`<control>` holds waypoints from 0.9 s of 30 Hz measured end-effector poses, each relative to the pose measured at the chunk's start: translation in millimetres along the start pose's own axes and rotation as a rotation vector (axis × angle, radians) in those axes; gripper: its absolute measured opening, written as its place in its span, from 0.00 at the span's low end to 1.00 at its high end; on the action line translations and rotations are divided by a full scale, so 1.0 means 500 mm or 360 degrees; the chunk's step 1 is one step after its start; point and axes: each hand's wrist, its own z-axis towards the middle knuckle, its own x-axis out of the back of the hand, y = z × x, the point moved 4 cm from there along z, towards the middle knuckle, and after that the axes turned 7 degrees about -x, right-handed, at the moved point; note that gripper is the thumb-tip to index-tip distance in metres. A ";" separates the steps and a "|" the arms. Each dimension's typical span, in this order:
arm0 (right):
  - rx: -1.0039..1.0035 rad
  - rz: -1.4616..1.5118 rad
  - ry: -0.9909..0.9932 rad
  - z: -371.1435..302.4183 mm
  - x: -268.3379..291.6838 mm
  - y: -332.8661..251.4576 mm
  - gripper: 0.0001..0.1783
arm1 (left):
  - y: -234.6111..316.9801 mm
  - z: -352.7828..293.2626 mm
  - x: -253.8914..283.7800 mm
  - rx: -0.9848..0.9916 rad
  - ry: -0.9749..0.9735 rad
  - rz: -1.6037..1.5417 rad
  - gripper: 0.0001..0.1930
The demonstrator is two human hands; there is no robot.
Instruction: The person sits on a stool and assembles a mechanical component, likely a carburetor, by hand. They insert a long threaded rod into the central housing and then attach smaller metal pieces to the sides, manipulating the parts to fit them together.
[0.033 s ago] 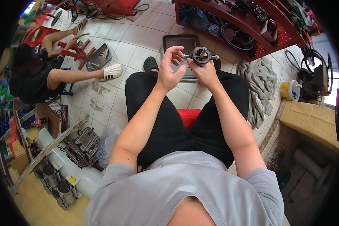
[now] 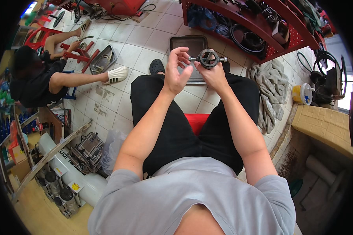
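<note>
Seated person, both hands raised over the knees, working a small round metal part — dark ring w/ a crossbar inside and a short shaft sticking out each side. It sits in the air at far centre of the scene, above the black-trousered legs and in front of a dark metal tray lying on the tiled floor.

Right hand holds the part from below & behind, fingers clamped on the ring; thumb side partly hidden, so exact contact pts not clear. Left hand is just left of it, palm turned toward the part, fingers apart and curled, fingertips near the left shaft end — touching or just short of it, can't tell.

Under the person: a red stool showing between the thighs. A black clog on one foot near the tray.

Left side: another person sits on the floor, dark top, white sandal, legs stretched toward a red frame. Near left: a white cylinder tank lying on its side, a plaid bag against it.

Right side: grey rags heaped on the floor, a yellow tub beyond them. Far right: a red shelf rack w/ dark rings & parts.
</note>
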 end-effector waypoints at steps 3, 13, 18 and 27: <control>0.0097 -0.0039 0.0004 -0.004 -0.001 -0.014 0.16 | -0.043 -0.002 0.027 0.0049 -0.0163 0.0106 0.11; 0.0135 -0.0002 -0.0051 0.001 -0.010 0.008 0.15 | -0.023 0.000 0.018 0.0041 0.0001 -0.0029 0.10; 0.0159 0.0005 -0.0061 0.000 -0.012 0.005 0.15 | -0.058 -0.009 0.029 0.0222 -0.0297 0.0084 0.09; 0.0180 0.0000 -0.0054 -0.001 -0.009 -0.001 0.15 | -0.045 -0.006 0.029 0.0146 -0.0168 0.0089 0.13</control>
